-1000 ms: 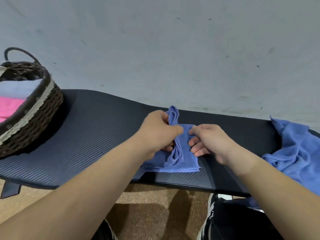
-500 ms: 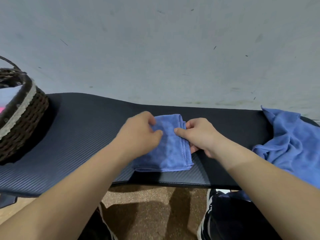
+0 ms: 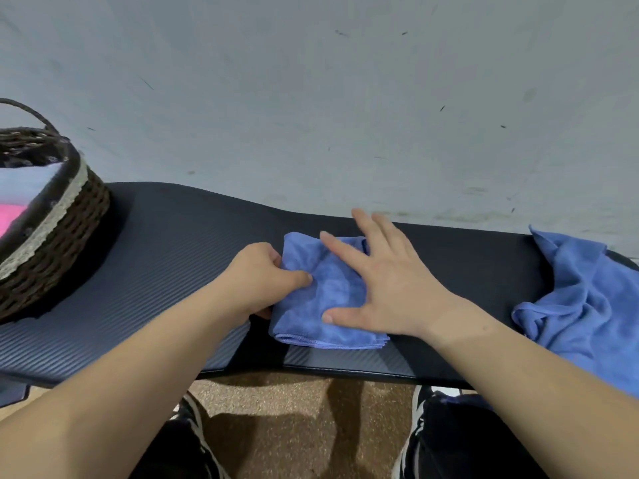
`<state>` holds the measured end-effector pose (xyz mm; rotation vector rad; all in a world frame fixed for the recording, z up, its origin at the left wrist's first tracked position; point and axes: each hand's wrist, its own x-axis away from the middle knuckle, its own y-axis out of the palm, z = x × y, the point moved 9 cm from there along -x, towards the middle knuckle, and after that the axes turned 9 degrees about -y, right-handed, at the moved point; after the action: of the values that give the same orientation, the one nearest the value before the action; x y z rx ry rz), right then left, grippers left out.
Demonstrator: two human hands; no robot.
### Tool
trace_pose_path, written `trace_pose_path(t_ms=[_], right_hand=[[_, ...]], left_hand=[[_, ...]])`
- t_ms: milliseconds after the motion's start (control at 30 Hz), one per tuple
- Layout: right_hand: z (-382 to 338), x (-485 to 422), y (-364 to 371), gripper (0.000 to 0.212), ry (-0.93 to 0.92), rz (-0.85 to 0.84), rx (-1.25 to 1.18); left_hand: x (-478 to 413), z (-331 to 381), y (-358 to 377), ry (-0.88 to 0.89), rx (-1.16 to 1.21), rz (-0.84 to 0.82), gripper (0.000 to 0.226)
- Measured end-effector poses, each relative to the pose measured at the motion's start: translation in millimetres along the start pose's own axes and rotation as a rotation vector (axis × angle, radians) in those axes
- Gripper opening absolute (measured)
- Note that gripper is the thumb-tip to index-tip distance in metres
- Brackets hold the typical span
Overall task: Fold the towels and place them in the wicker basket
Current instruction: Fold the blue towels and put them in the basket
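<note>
The small folded blue microfibre towel (image 3: 332, 292) lies near the front edge of the black ribbed counter (image 3: 179, 257). The left hand (image 3: 256, 281) pinches its left edge, thumb on top, while the right hand (image 3: 390, 288) presses flat on it with fingers spread. Well to the left stands the dark brown wicker basket (image 3: 69, 236) holding a pink towel (image 3: 10, 219) and a pale one (image 3: 24, 181), and a crumpled blue towel (image 3: 587, 305) lies at the counter's right end.
</note>
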<state>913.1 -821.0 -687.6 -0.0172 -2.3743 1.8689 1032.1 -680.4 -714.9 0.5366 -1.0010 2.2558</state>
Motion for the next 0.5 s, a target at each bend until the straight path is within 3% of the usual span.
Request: trace_pose_path(t_ms=[67, 233, 400, 500], right_hand=[[2, 2, 10, 0.114, 0.058, -0.105, 0.028], [10, 12, 38, 0.128, 0.187, -0.325, -0.182], [5, 10, 50, 0.133, 0.188, -0.264, -0.238], [10, 8, 47, 0.119, 0.146, -0.189, -0.268]], left_hand=[[2, 3, -6, 0.014, 0.022, 0.010, 0.032], [13, 16, -18, 0.092, 0.042, 0.054, 0.036], [35, 42, 14, 0.253, -0.066, 0.051, 0.048], [42, 52, 45, 0.315, -0.144, 0.010, 0.059]])
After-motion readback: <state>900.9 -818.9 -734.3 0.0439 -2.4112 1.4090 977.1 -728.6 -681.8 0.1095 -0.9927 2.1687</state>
